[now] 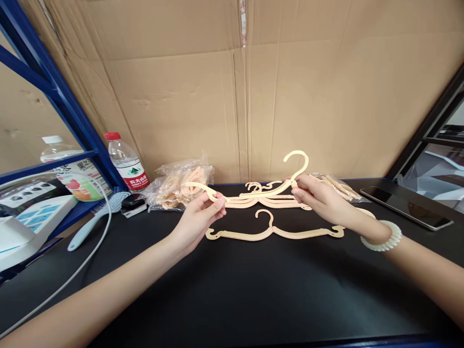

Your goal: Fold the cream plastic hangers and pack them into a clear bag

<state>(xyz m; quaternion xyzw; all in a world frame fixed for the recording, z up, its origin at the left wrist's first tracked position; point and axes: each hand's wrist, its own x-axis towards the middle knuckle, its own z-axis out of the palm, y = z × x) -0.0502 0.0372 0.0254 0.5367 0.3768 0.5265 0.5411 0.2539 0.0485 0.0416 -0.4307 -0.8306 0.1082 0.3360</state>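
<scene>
A cream plastic hanger [266, 191] is raised above the black table. My left hand [203, 215] pinches its left part near a curved end. Its hook stands up on the right, where my right hand [319, 199] grips it just below the hook; my fingers partly hide that spot. Behind and below it, several similar hangers [250, 202] lie together, partly covered by the raised one. Closer to me, another hanger [250, 236] lies flat with its hook pointing away from me, its right end below my right wrist.
Clear bags of hanger parts [170, 186] lie at the back left, with another bag [339, 187] behind my right hand. A red-capped bottle [126, 164], a blue brush [90, 224] and a white cable [97, 244] are on the left. A tablet [406, 208] lies at right.
</scene>
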